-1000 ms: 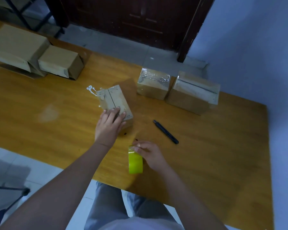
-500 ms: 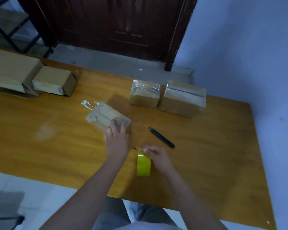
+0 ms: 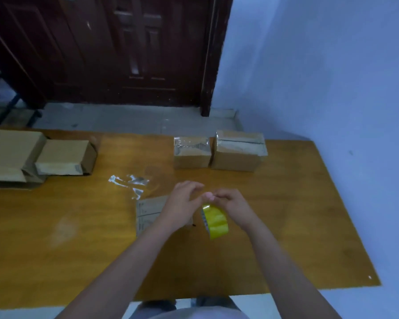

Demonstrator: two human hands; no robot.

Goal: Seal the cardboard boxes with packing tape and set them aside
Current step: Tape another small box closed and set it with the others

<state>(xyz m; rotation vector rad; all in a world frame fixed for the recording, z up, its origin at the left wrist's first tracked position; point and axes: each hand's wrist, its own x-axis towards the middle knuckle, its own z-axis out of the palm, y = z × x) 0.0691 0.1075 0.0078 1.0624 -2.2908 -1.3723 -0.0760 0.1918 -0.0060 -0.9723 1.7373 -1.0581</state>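
taking the yellow tape roll (image 3: 215, 221) as the marker and going left to right: far to its left, at the table (image 3: 55, 238) edge, sits a large flat cardboard box (image 3: 9, 153), and a smaller brown box (image 3: 63, 157) lies touching its right side. nearer the roll, up and to the left of it, crumpled scraps of clear tape (image 3: 129, 181) lie on the wood. just left of the roll is the small box (image 3: 148, 215) i am working on, lying on the table, partly hidden under my left forearm. my left hand (image 3: 182, 202) is raised above that box, fingers loosely curved, its fingertips meeting those of my right hand — whether they pinch a tape end there i cannot tell, since the frame is blurred. the roll itself hangs tilted just under my right hand (image 3: 230, 203), which grips its upper edge with curled fingers. beyond the roll, toward the far side of the table, two boxes with shiny tape over their tops stand side by side — the smaller taped box (image 3: 191, 153) on the left, the bigger taped box (image 3: 238, 150) to its right, nearly touching. behind the table stands a dark wooden door (image 3: 124, 49).
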